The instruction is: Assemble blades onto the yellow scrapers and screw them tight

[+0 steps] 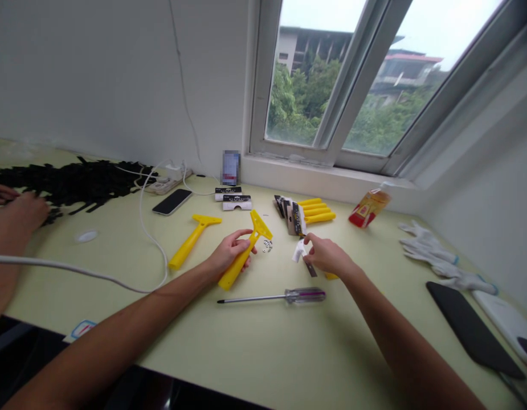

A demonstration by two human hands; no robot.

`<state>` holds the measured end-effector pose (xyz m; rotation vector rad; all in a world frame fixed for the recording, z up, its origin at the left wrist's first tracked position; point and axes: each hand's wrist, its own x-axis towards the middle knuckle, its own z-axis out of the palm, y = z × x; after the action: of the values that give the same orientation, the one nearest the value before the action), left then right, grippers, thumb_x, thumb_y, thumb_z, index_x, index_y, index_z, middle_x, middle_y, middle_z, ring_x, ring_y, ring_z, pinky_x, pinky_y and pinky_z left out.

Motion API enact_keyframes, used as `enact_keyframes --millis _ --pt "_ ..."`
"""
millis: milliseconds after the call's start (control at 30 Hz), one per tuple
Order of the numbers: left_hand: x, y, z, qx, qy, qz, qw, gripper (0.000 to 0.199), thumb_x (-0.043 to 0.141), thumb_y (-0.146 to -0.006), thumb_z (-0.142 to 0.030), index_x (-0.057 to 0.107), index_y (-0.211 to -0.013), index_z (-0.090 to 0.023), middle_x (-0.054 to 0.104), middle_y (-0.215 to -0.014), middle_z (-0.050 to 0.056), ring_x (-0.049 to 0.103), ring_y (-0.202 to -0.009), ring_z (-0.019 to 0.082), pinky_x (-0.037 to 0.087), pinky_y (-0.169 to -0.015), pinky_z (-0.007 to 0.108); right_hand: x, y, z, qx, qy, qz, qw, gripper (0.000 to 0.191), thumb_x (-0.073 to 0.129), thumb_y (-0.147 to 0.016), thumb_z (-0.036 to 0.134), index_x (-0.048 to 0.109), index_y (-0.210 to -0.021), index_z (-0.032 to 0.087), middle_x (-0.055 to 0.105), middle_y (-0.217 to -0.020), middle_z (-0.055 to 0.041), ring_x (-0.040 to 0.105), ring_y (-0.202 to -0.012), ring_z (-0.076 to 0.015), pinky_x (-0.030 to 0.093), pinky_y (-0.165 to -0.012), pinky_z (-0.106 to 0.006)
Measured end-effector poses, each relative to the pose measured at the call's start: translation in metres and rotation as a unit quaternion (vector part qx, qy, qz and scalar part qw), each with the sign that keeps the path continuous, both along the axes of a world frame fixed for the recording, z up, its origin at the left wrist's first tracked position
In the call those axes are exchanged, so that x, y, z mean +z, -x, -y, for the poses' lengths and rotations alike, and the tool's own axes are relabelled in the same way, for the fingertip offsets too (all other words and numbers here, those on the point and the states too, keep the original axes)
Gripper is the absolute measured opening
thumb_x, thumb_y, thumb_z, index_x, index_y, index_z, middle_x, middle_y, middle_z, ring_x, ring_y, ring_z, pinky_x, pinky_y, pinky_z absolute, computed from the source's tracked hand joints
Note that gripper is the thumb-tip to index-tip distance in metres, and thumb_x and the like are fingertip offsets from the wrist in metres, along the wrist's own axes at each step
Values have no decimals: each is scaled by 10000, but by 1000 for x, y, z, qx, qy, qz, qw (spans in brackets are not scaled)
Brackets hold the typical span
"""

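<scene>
My left hand (235, 250) is closed around the handle of a yellow scraper (237, 265), its wide head tilted up and away. Small metal nuts and screws (268, 245) lie on the table just right of that head. My right hand (327, 253) is pinched over a white piece (298, 250) and a thin dark blade (310, 267); which of them the fingertips grip is hidden. Something yellow (331, 276) shows partly under this hand. A screwdriver (306, 295) with a clear handle lies nearer me, and a second yellow scraper (192, 245) rests to the left.
Finished-looking yellow scrapers (318, 210) with dark heads sit behind my right hand. Two small boxes (236, 202), a phone (172, 202) and a bottle (370, 206) stand or lie farther back. Gloves (438, 259) are at right. A white cable (150, 228) crosses left, near another person's hand (26, 213).
</scene>
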<state>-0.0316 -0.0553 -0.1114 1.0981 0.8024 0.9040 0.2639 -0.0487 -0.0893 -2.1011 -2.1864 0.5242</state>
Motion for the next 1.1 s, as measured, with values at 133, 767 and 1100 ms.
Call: enact_keyframes --millis 133,767,1100 --pt "1 0 1 -2 2 1 1000 600 662 -838 -363 421 -1341 -145 675 -879 82 612 -545 144 480 -428 241 1 7 1 -22 8 32 999 407 653 -747 192 568 -1144 214 724 -941 -89 661 -912 -274 410 -674 -313" --pt "3 1 1 2 53 16 998 524 623 -878 -281 429 -1340 -131 674 -883 89 608 -547 137 486 -440 238 -3 4 -4 -17 64 -57 996 324 687 -703 203 602 -1015 177 734 -855 -36 677 -731 -172 458 -617 -248" --pt "3 0 1 2 51 10 999 495 594 -894 -253 427 -1342 -126 677 -888 95 610 -547 137 487 -445 236 -1 8 3 -17 44 -28 998 388 696 -709 197 556 -1072 203 735 -876 -30 673 -789 -191 424 -617 -254"
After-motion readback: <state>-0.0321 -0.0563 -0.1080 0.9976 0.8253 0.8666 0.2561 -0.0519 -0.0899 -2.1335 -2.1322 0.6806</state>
